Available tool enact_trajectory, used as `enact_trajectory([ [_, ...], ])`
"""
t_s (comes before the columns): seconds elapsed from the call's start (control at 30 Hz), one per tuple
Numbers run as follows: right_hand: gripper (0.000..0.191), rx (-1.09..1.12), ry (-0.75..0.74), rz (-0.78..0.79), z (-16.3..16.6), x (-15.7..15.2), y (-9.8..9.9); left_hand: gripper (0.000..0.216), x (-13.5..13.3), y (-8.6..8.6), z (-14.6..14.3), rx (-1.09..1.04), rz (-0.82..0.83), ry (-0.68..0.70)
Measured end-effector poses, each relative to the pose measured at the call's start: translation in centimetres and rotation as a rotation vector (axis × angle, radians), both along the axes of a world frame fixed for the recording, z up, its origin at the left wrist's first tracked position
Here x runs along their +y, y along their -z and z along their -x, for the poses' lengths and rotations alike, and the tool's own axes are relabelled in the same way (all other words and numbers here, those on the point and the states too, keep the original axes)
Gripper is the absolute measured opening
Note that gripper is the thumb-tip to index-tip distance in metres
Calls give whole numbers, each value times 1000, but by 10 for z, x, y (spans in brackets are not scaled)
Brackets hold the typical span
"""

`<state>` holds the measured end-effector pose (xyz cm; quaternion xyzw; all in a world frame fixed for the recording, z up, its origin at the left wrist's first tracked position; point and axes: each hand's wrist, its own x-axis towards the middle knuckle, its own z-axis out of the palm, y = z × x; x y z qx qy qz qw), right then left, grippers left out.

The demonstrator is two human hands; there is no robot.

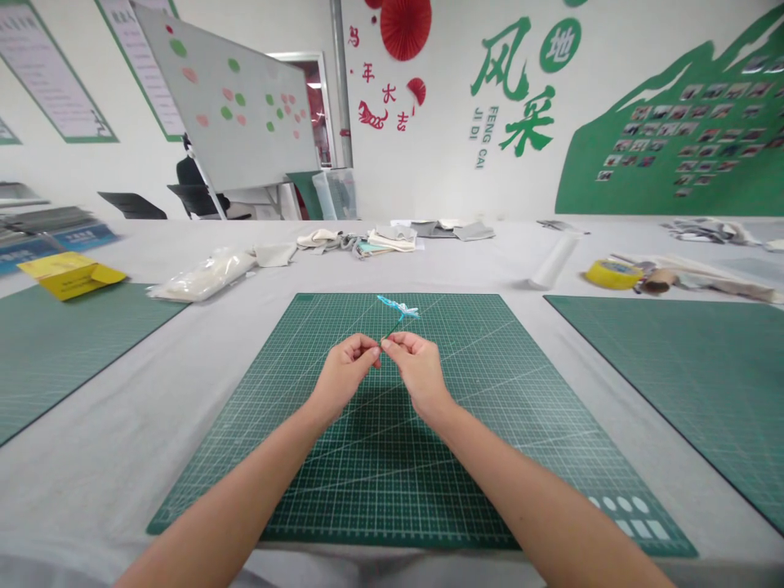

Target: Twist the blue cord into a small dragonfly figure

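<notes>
Both my hands meet over the middle of a green cutting mat (478, 425). My left hand (344, 371) and my right hand (417, 367) are each closed in a pinch on the thin stem of a small light-blue piece (399, 309). That piece has a tuft or bow-like top that sticks up and away from my fingertips, just above the mat. The fingertips of the two hands almost touch. I cannot make out what the blue piece is made of.
A second green mat (674, 384) lies to the right and a third (55, 343) to the left. Beyond are a yellow box (70, 273), a plastic bag (205, 276), folded fabric pieces (373, 238), a white roll (554, 261) and yellow tape (612, 273). A whiteboard (233, 106) stands behind.
</notes>
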<state>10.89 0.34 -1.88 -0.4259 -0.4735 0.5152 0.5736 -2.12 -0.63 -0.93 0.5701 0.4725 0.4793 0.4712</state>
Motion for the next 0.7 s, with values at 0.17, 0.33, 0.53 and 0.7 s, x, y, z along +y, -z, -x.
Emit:
enact_trajectory([
  [0.17, 19, -91, 31, -52, 0, -3, -2, 14, 1, -4, 2, -33, 8, -2],
  [0.33, 18, -345, 53, -135, -2, -9, -6, 13, 4, -5, 8, -36, -11, -18],
  [0.53, 18, -635, 36, -334, -6, -8, -5, 12, 9, -6, 17, 72, -55, -81],
  [0.7, 18, -882, 29, -508, -11, -7, -7, 12, 13, -4, 24, 241, -159, -98],
])
